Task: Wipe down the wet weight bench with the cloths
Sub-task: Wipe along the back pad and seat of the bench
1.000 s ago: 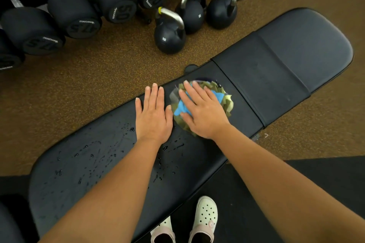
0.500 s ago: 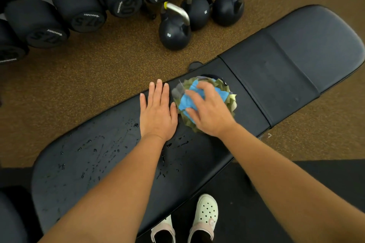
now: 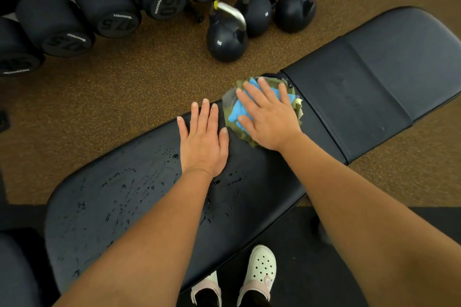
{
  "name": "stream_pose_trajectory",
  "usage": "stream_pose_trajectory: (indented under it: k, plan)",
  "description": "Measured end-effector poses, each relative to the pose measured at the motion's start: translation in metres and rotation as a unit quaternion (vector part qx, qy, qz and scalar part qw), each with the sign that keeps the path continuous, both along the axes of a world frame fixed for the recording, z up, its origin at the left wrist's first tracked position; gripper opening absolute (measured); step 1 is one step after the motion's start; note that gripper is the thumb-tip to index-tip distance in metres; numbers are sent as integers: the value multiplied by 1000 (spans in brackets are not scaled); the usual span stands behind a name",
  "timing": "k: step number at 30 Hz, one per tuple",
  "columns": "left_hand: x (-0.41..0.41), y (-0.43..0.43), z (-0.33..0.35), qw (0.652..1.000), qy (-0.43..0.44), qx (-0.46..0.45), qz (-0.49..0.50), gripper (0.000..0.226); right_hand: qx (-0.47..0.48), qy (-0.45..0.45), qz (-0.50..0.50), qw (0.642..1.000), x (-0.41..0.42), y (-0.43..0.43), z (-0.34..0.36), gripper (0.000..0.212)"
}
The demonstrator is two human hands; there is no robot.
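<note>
Black padded vinyl: weight bench (image 3: 374, 97), lying diagonally through the view, its long pad meeting a shorter pad at a seam (image 3: 321, 119).

Item, cloths (image 3: 235, 112): a bunched wad of blue and olive-green fabric, sitting on the long pad at its far edge, just beside the seam.

Item, right hand (image 3: 268, 117): lying flat on top of the cloths with fingers straight and spread. It is pressing down on them, not clutching them.

Item, left hand (image 3: 203, 142): released and lying palm-down on the bare pad near the far edge, fingers straight and together, holding nothing. Its thumb is sitting just beside the cloths; whether it is touching them cannot be told.

Item, water droplets (image 3: 124, 187): beading across the long pad from under the left wrist toward the near-left end. The shorter pad is looking dry.

Step in hand, by judgement: wiping is under way at the seam end of the long pad, with most of the wet area not yet reached.

Next move, by judgement: the cloths are needing to be pushed along the pad toward the near-left end under even palm pressure. The left hand is sitting in that path and is needing to lift or slide away first.

Surroundings: kettlebells (image 3: 225, 42) and dumbbells (image 3: 104, 7) standing on the floor beyond the far edge.
</note>
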State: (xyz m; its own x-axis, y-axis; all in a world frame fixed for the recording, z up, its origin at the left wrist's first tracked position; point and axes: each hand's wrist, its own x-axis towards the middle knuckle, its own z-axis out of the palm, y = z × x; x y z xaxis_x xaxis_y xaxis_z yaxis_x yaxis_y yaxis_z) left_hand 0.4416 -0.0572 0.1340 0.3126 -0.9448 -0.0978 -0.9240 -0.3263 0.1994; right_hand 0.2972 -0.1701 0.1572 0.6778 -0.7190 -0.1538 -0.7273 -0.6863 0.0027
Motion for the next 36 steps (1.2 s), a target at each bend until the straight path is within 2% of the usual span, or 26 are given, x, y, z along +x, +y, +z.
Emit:
stream_pose_trajectory:
  k: [3,4,7,9,15,19,21,26,27,29,32,34,36]
  plan:
    - [-1,0,-1,1000,-3,-1,-1,62,-6,-7,-99,995,24,2,0,63]
    - [-1,0,-1,1000,-3,-2,-1,62,-4,-10,-88,996,29,7,0,63]
    - [0,0,-1,1000,1,-1,-1,63,1,-2,37,999,14,19,-2,65]
    - [0,0,0,1000,-1,-3,1,64,8,0,65,998,-4,15,1,69]
    - [-1,0,-2,1000,-3,3,11,64,4,-12,-106,994,27,-2,0,59]
    - [0,0,-1,1000,-1,3,12,65,5,-14,29,999,15,12,1,55]
    - [0,0,0,1000,2,5,10,65,10,-3,48,999,-2,5,3,56]
    - [-1,-1,0,1000,-5,6,13,64,8,3,-130,992,19,-10,5,55]
    - [-1,-1,-1,1000,-4,5,15,64,11,5,-123,992,30,-4,5,54]
    - [0,0,0,1000,1,0,16,64,23,3,-32,999,39,10,3,53]
    - [1,1,1,1000,7,-2,11,64,29,-35,63,997,17,10,2,55]
    - [2,2,1,1000,13,0,7,65,9,-28,55,998,2,-3,0,60]
    - [2,2,1,1000,17,3,6,65,-14,-10,-14,1000,2,-19,0,60]
